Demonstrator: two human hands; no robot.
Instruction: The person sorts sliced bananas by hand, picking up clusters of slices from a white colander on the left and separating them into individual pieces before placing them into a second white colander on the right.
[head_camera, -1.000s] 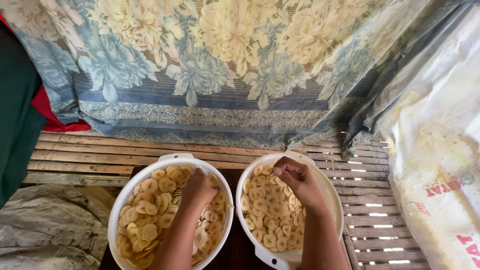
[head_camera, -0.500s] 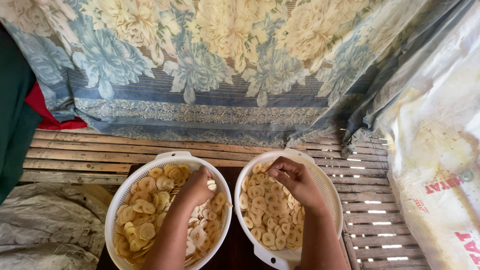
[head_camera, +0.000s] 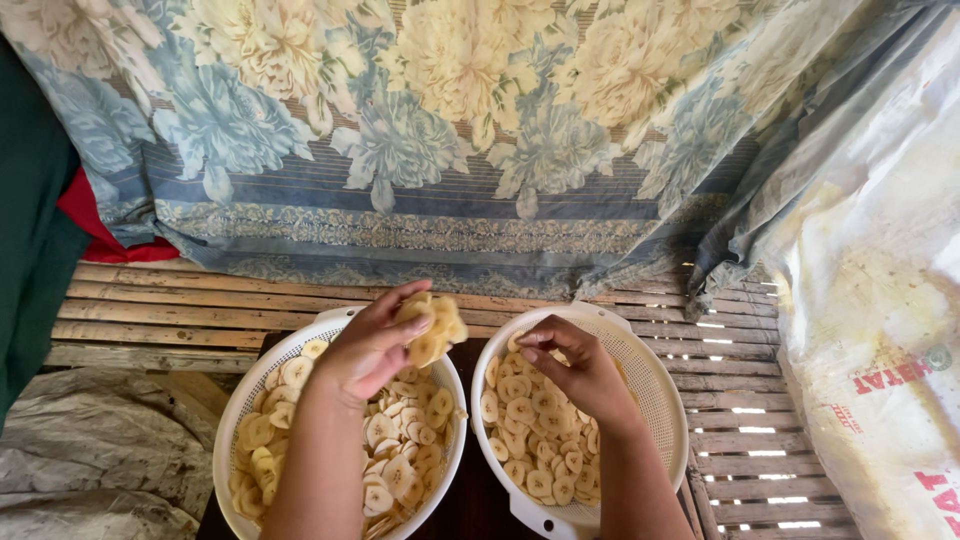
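Seen from above, the left hand (head_camera: 372, 345) lifts a loose bunch of pale yellow banana slices (head_camera: 432, 327) in curled fingers above the left white plastic colander (head_camera: 452, 440). The slices look light, thin and probably brittle, best pinched gently in small clusters. The right hand (head_camera: 580, 372), fingers bent, rests on slices in the right white plastic colander (head_camera: 655, 385); its grip is unclear. A large pale woven sack (head_camera: 880, 330) with red lettering stands at right.
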